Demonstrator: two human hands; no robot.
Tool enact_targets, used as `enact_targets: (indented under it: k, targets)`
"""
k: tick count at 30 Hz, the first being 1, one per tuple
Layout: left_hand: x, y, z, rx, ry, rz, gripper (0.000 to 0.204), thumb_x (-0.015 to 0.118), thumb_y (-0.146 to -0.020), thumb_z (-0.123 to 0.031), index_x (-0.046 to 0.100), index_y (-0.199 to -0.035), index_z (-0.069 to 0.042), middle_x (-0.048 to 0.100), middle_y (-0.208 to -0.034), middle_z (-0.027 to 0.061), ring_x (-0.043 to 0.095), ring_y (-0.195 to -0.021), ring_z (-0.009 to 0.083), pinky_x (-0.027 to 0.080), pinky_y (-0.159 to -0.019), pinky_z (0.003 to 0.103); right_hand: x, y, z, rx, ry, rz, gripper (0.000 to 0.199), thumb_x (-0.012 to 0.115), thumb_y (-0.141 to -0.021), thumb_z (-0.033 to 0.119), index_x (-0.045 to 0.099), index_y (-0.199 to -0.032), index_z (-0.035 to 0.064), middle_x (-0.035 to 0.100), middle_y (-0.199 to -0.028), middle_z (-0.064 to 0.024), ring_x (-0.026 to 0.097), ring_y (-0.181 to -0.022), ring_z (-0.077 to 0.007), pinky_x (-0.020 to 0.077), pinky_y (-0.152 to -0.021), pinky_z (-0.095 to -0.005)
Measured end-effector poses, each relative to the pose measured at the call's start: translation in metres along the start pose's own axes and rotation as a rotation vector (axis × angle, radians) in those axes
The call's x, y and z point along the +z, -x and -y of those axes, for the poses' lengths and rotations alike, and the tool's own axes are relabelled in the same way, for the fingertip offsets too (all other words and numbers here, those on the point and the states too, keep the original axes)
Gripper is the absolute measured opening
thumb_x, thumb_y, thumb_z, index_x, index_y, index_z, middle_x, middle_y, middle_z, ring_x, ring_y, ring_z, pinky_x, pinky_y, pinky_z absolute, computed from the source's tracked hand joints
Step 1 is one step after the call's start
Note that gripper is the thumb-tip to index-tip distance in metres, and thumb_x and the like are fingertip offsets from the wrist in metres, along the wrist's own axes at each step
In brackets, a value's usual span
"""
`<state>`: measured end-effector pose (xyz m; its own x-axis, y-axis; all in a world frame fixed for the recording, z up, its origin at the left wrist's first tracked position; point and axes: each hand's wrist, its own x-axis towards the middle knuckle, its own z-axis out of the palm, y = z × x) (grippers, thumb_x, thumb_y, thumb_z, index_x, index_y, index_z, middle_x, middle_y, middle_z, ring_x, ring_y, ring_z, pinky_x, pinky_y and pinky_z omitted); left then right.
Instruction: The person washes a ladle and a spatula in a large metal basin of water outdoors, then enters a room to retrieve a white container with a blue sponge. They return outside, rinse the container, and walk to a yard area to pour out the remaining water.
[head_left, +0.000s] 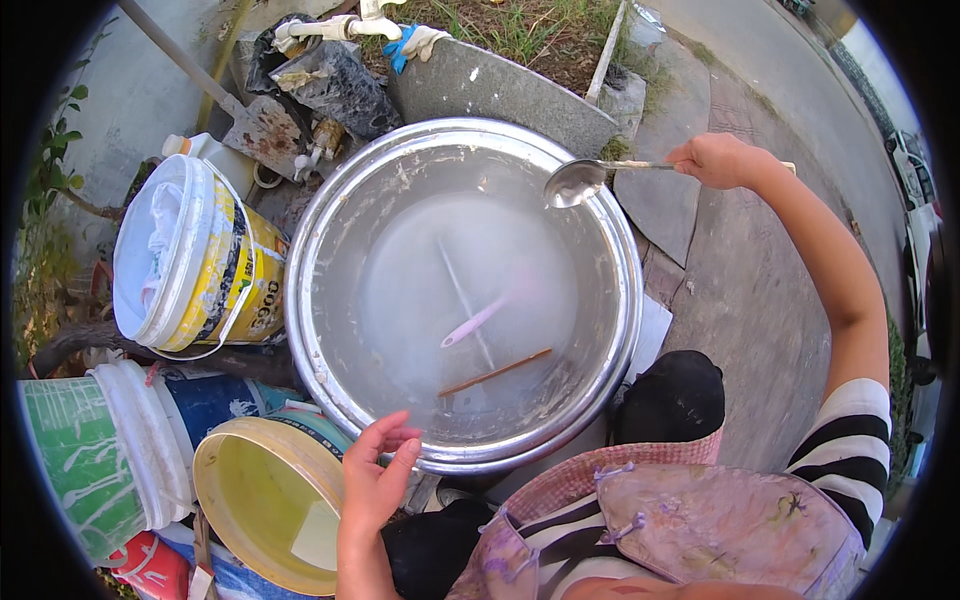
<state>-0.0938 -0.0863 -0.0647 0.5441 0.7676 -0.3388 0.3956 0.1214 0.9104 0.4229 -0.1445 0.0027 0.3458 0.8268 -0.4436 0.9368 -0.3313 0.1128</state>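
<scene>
The right hand [722, 160] had its fingers [683, 154] wrapped around the handle of a metal ladle [576, 184]. The ladle's bowl was round and silvery, glinting in places, with a duller grey inside; its slim handle ran off to the right, a pale end showing past the wrist. The bowl hung over the upper-right rim of a large, round basin [335, 250]; whether they touched, I could not tell. The basin was silver metal, its thick edge shiny and its inner wall smeared whitish, and it held cloudy water [400, 270]. In it were 1 pink utensil [473, 327], its far end blurred, and 1 brown stick [495, 372] nearer the lower edge. The left hand [376, 482], fingers parted and holding nothing, was at the basin's lower-left edge.
</scene>
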Motion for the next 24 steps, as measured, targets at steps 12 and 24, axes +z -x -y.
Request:
enact_targets:
  k: [12,24]
  targets:
    - [0.005,-0.001,-0.002,-0.002,-0.026,-0.013,0.033,0.064,-0.078,-0.007,0.056,-0.11,0.0,0.063,-0.087,0.009,0.057,-0.077,0.0124,0.046,-0.069,0.026,0.006,0.013,0.035,-0.072,0.114,0.226,0.018,0.049,-0.084,0.019,0.063,-0.093,0.0135,0.063,-0.088,-0.0118,0.059,-0.084,-0.0303,0.0467,-0.071,-0.0405]
    - [0.003,0.0,0.001,-0.01,-0.032,0.016,0.034,0.063,-0.079,-0.007,0.054,-0.111,0.001,0.063,-0.089,0.0092,0.057,-0.078,0.0119,0.045,-0.072,0.025,0.046,0.009,0.072,-0.323,0.225,0.528,0.015,0.052,-0.076,0.014,0.063,-0.087,0.0122,0.063,-0.084,-0.0117,0.062,-0.082,-0.029,0.0482,-0.068,-0.0401]
